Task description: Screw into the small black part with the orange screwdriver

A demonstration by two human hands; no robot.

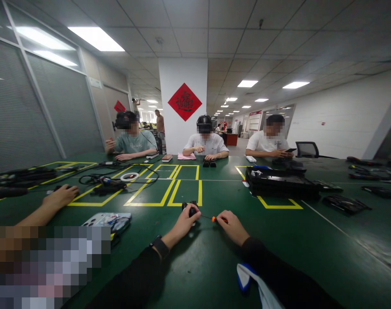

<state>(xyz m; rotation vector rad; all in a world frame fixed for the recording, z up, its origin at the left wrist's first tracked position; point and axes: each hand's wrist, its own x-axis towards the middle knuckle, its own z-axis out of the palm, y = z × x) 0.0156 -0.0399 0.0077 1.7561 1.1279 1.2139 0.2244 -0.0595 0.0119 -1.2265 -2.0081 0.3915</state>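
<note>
My left hand (183, 224), with a dark band on its wrist, is closed round a small black object (190, 209) just above the green table (195, 283). What kind of object it is I cannot make out, as my fingers hide part of it. My right hand (233, 226) is closed on the handle of a screwdriver (213, 219) with an orange and black grip. Its thin shaft points left toward the black object. Whether the tip touches it cannot be seen clearly. A white and blue cloth-like piece (251, 277) lies below my right forearm.
A co-worker's hand (62, 196) rests at the left, near a clear bag of parts (113, 221) and black cables (101, 186). A black tray-like housing (279, 182) stands at the right behind a flat black part (345, 204). Several people sit across the table.
</note>
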